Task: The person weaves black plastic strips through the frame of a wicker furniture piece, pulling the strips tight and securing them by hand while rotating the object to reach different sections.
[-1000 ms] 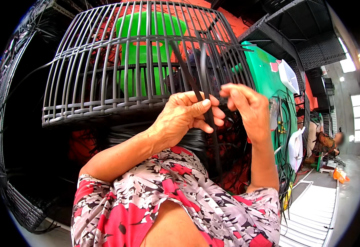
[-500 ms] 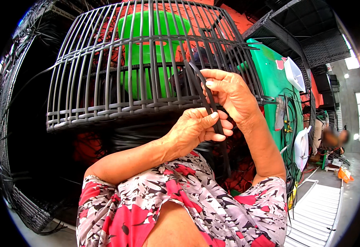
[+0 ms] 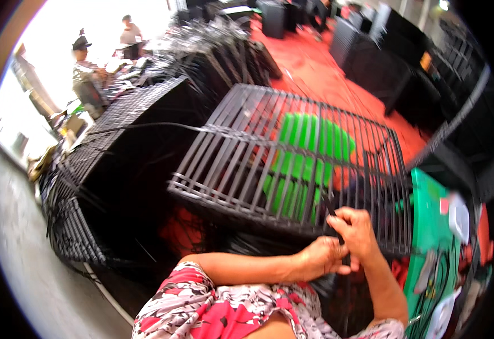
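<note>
My right hand (image 3: pixel 357 230) pinches a flat black plastic strip (image 3: pixel 328 203) between thumb and fingers, near the strip's upper end. Just below and to its left, my left hand (image 3: pixel 319 259) is closed around the lower part of the same strip. Both hands are in front of the near edge of a half-woven black wicker frame (image 3: pixel 230 204), which has long parallel slats, a woven border and a woven band across its middle. A long loose strand (image 3: pixel 151 126) runs out leftward from that band. Motion blurs the picture somewhat, and the strip's lower end is hard to see.
A green plastic chair (image 3: pixel 295 127) shows through the slats. To the right, a green board (image 3: pixel 427 212) carries white plastic trays (image 3: pixel 458 218) and hanging cords. Black wicker furniture (image 3: pixel 128 110) stands at left. Two people (image 3: pixel 86 79) are at the far left, beyond a red floor (image 3: pixel 300 62).
The view has swung to the left and outward, so the frame and hands appear lower and farther right. Both hands keep hold of the strip near the frame's edge.
</note>
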A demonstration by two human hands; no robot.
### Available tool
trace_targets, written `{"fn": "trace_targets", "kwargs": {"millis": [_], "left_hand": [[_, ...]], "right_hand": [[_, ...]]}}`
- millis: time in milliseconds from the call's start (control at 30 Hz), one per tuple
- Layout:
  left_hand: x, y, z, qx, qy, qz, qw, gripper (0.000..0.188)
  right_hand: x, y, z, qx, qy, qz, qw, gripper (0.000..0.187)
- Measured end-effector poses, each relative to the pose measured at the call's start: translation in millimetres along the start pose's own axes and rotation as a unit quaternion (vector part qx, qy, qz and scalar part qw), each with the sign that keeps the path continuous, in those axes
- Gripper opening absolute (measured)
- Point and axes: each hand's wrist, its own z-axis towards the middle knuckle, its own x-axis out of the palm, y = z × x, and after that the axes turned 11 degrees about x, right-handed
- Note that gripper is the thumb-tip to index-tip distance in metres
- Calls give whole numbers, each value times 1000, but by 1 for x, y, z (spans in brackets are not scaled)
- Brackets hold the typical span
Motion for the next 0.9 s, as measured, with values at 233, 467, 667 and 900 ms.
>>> {"fn": "trace_targets", "kwargs": {"millis": [233, 467, 667, 900], "left_hand": [[14, -60, -17, 308, -92, 358, 877, 19], [20, -90, -17, 311, -84, 323, 890, 14], [22, -83, -20, 316, -84, 296, 898, 10], [13, -77, -16, 334, -80, 354, 870, 16]], "right_hand": [[-5, 15, -9, -15, 15, 114, 993, 13], [-2, 10, -13, -24, 73, 210, 975, 10], [11, 1, -18, 18, 79, 330, 940, 9], [12, -10, -21, 27, 30, 349, 936, 10]]}}
